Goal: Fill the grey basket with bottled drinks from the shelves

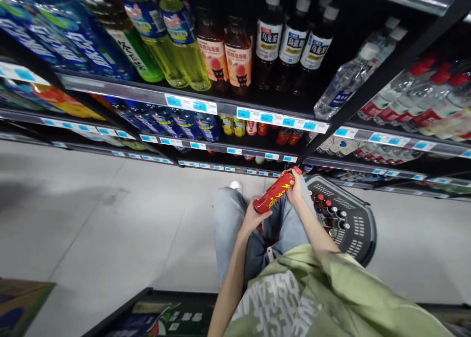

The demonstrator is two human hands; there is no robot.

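Observation:
A red drink bottle (pixel 274 192) with yellow lettering and a red cap lies tilted across both my hands, above my knees. My left hand (pixel 253 217) is wrapped round its base end. Near the cap, my right hand (pixel 293 187) grips the other end from the right side. Just right of my right forearm, a dark grey shopping basket (pixel 358 229) stands on the floor. Inside it are several dark bottles (pixel 331 212), some with red caps and some with white caps.
Shelves of drinks rise in front, edged with a price-tag rail (pixel 253 114). Oolong tea bottles (pixel 292 38) stand on the upper shelf, beside a leaning clear bottle (pixel 346 82). Pale floor tiles (pixel 110 204) spread to the left. A cardboard box (pixel 22 302) lies at lower left.

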